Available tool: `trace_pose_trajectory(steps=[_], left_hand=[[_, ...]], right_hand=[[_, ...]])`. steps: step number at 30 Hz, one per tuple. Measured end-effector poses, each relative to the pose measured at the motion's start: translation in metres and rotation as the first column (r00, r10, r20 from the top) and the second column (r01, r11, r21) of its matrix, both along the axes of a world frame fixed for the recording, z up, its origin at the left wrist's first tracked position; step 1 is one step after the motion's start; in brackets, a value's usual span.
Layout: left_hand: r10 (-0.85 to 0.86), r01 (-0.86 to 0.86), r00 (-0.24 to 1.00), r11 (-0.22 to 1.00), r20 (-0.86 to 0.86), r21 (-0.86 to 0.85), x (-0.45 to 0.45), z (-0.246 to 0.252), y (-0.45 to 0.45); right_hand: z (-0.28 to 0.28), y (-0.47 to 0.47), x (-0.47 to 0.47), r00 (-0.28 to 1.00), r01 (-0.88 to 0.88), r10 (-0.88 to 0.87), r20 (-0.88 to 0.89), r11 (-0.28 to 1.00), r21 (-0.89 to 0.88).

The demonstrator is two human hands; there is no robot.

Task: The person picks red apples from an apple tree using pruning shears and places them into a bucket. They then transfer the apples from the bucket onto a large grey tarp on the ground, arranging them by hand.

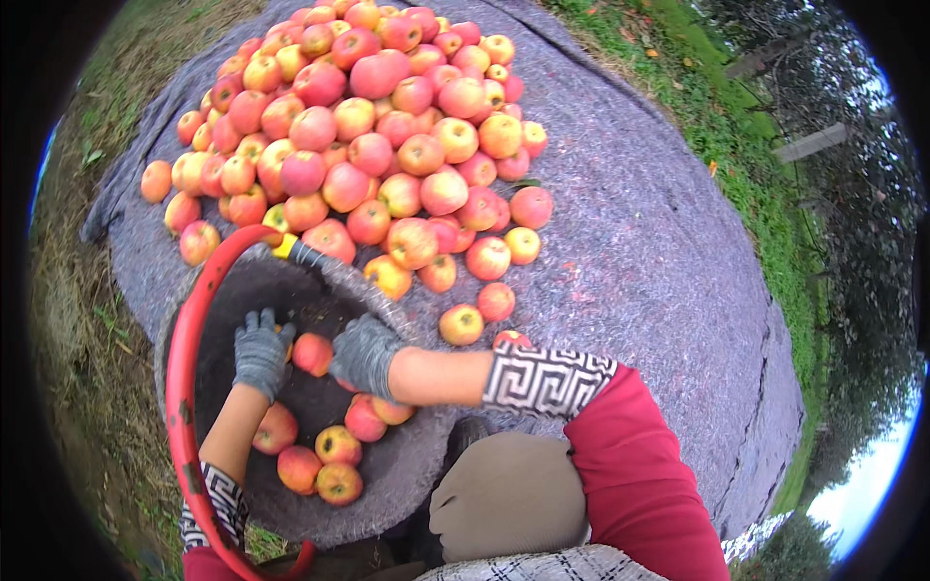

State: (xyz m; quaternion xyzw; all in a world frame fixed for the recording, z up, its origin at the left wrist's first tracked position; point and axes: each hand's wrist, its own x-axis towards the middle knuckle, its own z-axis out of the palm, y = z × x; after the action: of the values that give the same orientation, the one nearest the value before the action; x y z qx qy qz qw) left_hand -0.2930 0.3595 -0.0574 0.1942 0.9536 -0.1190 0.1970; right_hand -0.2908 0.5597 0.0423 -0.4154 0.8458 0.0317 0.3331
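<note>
Both of my hands, in grey knit gloves, reach into a felt-lined basket (pixel 407 465) with a red curved handle (pixel 178 363). My left hand (pixel 261 352) is at the basket's left inside, and part of an apple shows at its fingers; its grip is partly hidden. My right hand (pixel 367 356) is bent over beside a red apple (pixel 313 354), and its fingertips are hidden. Several more apples, among them a yellow-red one (pixel 338 445), lie in the lower part of the basket. Beyond the basket a large heap of apples (pixel 370 152) rests on a grey felt blanket (pixel 617 240).
The handle arches over my left forearm. A few loose apples, one of them yellowish (pixel 461 324), lie beside the basket's right rim. My knee (pixel 512 497) is close to the basket. Grass (pixel 770 210) and trees (pixel 864 290) border the blanket on the right.
</note>
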Motion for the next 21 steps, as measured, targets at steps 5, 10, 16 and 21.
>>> trace_pose_trajectory(steps=[5,10,16,21], left_hand=[[0.196,-0.205,0.970,0.977,0.143,0.054,0.001,-0.008,-0.010],[0.384,-0.384,0.912,0.680,0.142,0.625,0.009,-0.011,-0.027],[0.387,-0.687,0.716,0.242,0.581,0.686,0.000,0.010,-0.028],[0.062,-0.920,0.302,-0.241,0.951,0.308,0.011,0.021,-0.036]], right_hand=[[0.056,0.106,0.011,0.860,0.332,-0.510,-0.002,0.563,-0.757],[0.000,0.238,-0.089,0.042,0.824,-0.968,0.245,-0.105,-0.556],[-0.086,0.290,-0.159,0.194,0.920,-0.965,-0.174,0.241,-0.310],[-0.009,0.201,-0.127,0.421,0.823,-0.903,-0.089,0.421,-0.382]])
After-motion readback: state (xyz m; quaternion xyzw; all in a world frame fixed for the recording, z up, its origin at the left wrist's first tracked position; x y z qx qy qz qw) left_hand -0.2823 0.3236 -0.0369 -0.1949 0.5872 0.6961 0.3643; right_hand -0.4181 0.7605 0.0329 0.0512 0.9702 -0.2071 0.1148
